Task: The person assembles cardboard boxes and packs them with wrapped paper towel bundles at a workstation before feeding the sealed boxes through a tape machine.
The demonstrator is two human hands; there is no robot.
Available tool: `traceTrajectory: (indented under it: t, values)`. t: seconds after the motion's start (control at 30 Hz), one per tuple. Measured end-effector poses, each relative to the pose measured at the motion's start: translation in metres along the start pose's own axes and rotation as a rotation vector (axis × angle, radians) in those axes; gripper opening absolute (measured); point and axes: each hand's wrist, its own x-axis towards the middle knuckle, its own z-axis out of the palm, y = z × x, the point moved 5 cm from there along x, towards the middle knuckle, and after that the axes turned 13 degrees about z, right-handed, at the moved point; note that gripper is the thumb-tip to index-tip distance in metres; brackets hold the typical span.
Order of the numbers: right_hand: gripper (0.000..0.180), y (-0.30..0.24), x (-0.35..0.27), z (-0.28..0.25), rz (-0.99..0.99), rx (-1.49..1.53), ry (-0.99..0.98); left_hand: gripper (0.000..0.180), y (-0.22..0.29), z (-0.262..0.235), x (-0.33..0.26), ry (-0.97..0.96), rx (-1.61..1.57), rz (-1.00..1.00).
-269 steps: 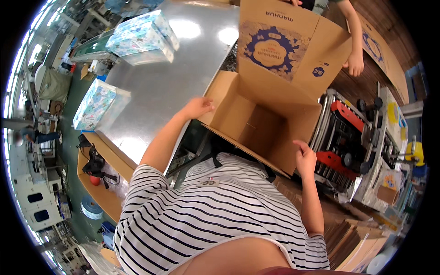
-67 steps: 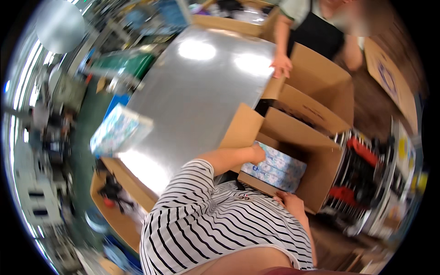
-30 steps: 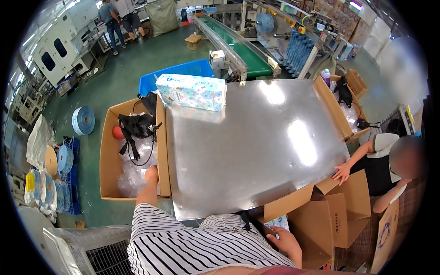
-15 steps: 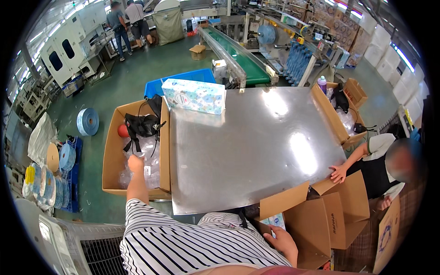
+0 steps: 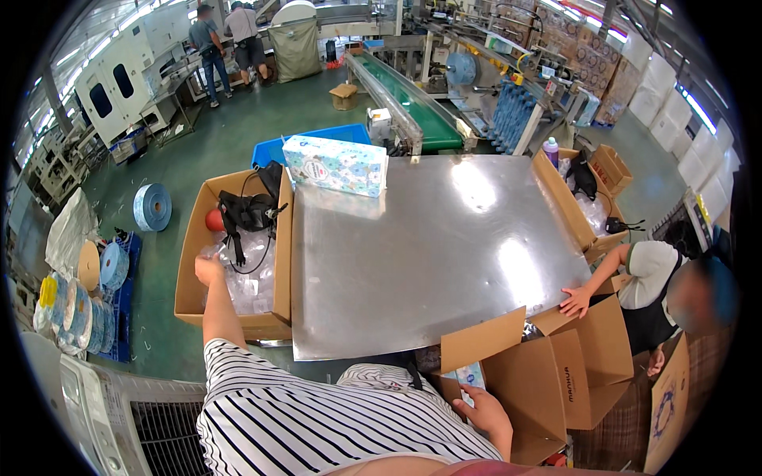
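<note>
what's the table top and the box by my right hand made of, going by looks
Table top: likely stainless steel, brushed, since it is grey and mirrors the ceiling lights in soft glare. Box at the right hand: corrugated cardboard by its look, matte brown with folded flaps.

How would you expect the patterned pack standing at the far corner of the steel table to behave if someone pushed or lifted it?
The patterned pack looks film-wrapped and boxy, so it is probably light for its size and slightly squashy. On the smooth, shiny steel table it would likely slide rather than roll. It lies on a broad face, so tipping seems unlikely.
</note>
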Motion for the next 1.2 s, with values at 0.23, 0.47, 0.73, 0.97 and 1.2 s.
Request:
traceTrajectory:
  t: [0.23, 0.47, 0.73, 0.97, 1.2]
  values:
    - [0.056, 0.012, -0.001, 0.003, -0.002, -0.003, 0.012, 0.033, -0.006, 0.005, -0.009, 0.056, -0.062, 0.01]
    - [0.056, 0.012, 0.002, -0.002, 0.016, 0.004, 0.011, 0.04, -0.021, 0.005, 0.012, 0.103, -0.026, -0.026]
    - [0.056, 0.01, 0.006, 0.001, -0.016, -0.011, 0.008, 0.035, -0.06, 0.041, 0.021, -0.019, -0.236, 0.001]
    - [0.05, 0.0, 0.002, -0.01, 0.026, 0.062, 0.07, 0.031, 0.071, 0.036, -0.037, -0.086, -0.912, 0.112]
    - [0.065, -0.033, 0.013, -0.022, -0.277, 0.663, 0.226, 0.025, 0.28, -0.03, -0.31, -1.381, -1.475, 0.229]
